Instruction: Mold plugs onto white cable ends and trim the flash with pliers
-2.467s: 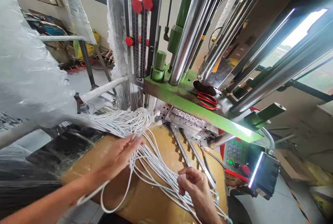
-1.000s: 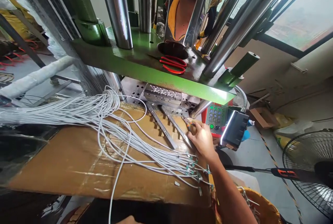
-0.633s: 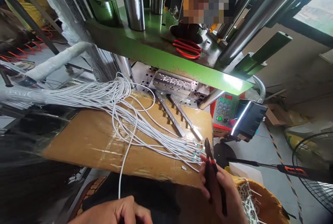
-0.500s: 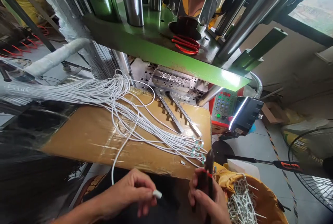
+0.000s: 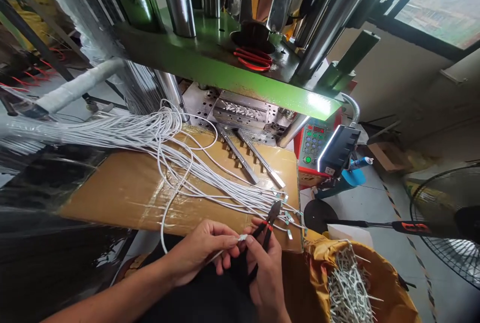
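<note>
My left hand (image 5: 210,248) pinches a white cable close to its end, where a small pale connector (image 5: 242,237) sticks out past the fingertips. Close by on its right is my right hand (image 5: 264,265), wrapped around cutting pliers (image 5: 275,210) with black and red handles. The pliers' dark jaws point up and away from the connector. My right thumb and fingers meet near the connector; whether they press on it is hard to tell. Just beyond both hands, a bundle of white cables (image 5: 210,183) lies across the cardboard (image 5: 123,183), with small connectors at its right end.
Behind the cardboard stands a green press (image 5: 225,80) with a metal mould (image 5: 243,108). Two metal bars (image 5: 262,158) lean toward me from it. Red-handled scissors (image 5: 255,59) rest on the press. At right are a control panel (image 5: 313,143), a yellow sack (image 5: 393,283) of white scraps and a fan (image 5: 446,223).
My right hand has moved left with the pliers, which now lean to the right. The connector in my left hand has risen and meets the right hand's fingers. The view has shifted slightly.
</note>
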### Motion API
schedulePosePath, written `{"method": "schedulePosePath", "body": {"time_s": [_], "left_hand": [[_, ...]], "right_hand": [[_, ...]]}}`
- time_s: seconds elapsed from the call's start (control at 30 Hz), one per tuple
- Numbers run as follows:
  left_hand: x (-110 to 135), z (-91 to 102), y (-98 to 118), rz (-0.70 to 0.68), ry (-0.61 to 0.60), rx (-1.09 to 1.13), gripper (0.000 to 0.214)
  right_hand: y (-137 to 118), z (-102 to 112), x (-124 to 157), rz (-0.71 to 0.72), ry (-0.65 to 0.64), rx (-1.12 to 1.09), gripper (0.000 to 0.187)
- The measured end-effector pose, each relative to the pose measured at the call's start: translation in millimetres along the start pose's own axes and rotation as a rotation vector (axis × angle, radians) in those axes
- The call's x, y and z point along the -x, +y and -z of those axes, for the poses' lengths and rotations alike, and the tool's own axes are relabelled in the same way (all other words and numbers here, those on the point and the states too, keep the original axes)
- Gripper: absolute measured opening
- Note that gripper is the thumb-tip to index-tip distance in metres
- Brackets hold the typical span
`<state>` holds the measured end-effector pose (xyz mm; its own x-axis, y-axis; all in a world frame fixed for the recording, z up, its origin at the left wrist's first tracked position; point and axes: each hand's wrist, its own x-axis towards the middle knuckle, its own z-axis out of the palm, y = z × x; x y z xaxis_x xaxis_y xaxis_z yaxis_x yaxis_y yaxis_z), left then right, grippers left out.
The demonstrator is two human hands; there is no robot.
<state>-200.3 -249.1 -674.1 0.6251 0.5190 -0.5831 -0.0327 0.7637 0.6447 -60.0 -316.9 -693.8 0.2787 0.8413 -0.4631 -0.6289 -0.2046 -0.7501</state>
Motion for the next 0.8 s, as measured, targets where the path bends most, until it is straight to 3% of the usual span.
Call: {"method": "schedulePosePath", "body": {"time_s": [0.2,0.47,0.57,0.67,0.8], "left_hand": [[-4.3,3.4,2.4,-0.006,-0.007,0.056,0.027],[-4.8,4.4,5.1,0.066,-0.015,0.086,0.031],[-2.5,7.7,0.1,0.084,-0.008,0.017,0.04],[0.9,13.6,0.8,-0.018,0.09,-0.022,0.043],[3.0,19.8,8.6,-0.124,0.232,0.043,0.04]], "right_hand": [[-2.6,-6.3,-5.5,-0.008,-0.018,-0.062,0.04],[-0.5,-10.3,-9.3,0.054,-0.036,0.012,0.039],[-3.7,-10.8,-6.1,0.125,-0.071,0.209,0.035],[-7.6,-2.5,-0.7,0.213,-0.085,0.473,0.035],[-5.0,18.1,6.1,0.449,-0.096,0.839,0.057]]}}
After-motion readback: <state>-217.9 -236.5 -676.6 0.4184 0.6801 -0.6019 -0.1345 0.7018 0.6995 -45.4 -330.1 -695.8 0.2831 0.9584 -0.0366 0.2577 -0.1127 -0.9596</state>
